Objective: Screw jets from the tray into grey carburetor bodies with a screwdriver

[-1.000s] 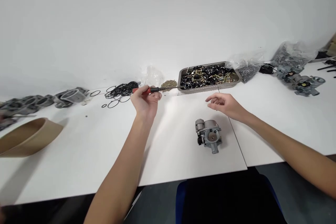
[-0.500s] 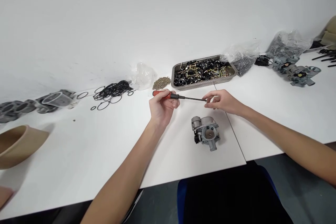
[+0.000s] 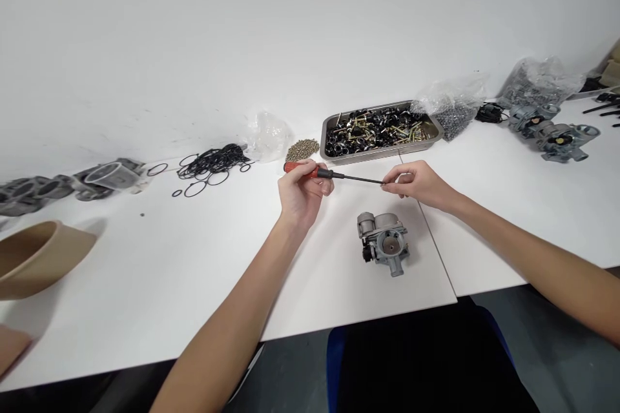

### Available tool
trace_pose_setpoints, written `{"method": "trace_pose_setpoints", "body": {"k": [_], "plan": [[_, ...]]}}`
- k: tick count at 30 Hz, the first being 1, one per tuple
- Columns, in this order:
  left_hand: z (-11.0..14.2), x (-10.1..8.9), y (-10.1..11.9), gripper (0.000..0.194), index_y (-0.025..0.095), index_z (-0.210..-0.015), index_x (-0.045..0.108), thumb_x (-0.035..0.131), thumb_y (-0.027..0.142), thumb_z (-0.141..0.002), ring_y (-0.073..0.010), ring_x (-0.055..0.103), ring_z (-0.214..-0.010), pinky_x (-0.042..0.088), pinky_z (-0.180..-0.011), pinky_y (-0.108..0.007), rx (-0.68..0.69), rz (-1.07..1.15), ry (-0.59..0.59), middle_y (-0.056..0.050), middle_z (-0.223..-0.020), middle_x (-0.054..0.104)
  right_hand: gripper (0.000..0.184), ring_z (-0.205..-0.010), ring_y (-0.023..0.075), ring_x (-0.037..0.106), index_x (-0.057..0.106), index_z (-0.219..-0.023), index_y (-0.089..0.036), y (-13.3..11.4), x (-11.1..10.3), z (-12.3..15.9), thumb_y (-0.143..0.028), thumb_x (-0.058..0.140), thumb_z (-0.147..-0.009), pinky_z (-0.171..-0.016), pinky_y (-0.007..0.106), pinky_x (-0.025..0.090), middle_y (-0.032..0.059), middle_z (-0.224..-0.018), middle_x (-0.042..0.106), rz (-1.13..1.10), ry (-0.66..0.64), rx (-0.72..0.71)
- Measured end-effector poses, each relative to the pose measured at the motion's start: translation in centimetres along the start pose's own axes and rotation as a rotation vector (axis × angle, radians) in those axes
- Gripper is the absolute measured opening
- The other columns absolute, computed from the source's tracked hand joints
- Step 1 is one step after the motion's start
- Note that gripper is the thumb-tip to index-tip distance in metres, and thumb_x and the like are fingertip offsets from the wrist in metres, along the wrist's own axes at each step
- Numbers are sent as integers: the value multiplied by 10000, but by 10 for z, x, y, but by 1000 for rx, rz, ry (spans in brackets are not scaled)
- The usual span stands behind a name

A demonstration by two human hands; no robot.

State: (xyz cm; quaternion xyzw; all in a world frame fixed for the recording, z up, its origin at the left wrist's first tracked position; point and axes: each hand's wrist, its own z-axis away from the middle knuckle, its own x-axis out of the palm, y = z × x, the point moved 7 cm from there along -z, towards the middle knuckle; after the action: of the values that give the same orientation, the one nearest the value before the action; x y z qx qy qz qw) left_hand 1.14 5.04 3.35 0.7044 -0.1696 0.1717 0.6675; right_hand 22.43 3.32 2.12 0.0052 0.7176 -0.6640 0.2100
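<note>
My left hand [image 3: 301, 197] is closed around the red and black handle of a screwdriver [image 3: 325, 173], whose thin dark shaft points right. At its tip, the thumb and fingers of my right hand [image 3: 417, 183] are pinched together. Whatever they hold there is too small to make out. Below and between my hands, a grey metal carburetor [image 3: 387, 244] sits on the white table [image 3: 320, 284], touched by neither hand. Its round bore faces me.
Behind my hands stand a metal tray [image 3: 368, 158] of mixed small parts and a pile of brass-coloured pieces [image 3: 303, 150]. Black rubber rings [image 3: 213, 162] lie left. More carburetors [image 3: 562, 139] and plastic bags [image 3: 453, 106] are right. A tan curved object [image 3: 53, 255] stands at far left.
My right fingers have drawn closer together at the screwdriver's tip. The screwdriver stays in my left hand, and the whole view has shifted slightly.
</note>
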Motion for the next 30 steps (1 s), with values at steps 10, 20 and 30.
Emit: {"method": "trace_pose_setpoints", "body": {"k": [10,20,30], "plan": [[-1,-3,2,194,175,-540,433,546,137,-693,-101,455,-355,352,-419,-248,21,15,9,-15,-539,533,206,-539,94,515,759,-789,-144,0,-3,-1,-337,763,-717,-504,260,414,46,-721,675,19,22,-19],[-1,-3,1,164,171,-557,453,578,147,-661,-102,468,-346,349,-415,-254,21,5,31,-18,-593,586,164,-543,107,529,782,-740,-159,0,-8,-1,-318,765,-707,-506,267,411,61,-736,716,91,89,-41],[-1,-3,3,172,170,-550,447,564,142,-673,-98,463,-345,354,-411,-255,27,8,19,-26,-594,574,209,-547,106,532,785,-816,-148,3,-6,-2,-331,771,-715,-521,269,419,60,-759,715,110,46,4]]}}
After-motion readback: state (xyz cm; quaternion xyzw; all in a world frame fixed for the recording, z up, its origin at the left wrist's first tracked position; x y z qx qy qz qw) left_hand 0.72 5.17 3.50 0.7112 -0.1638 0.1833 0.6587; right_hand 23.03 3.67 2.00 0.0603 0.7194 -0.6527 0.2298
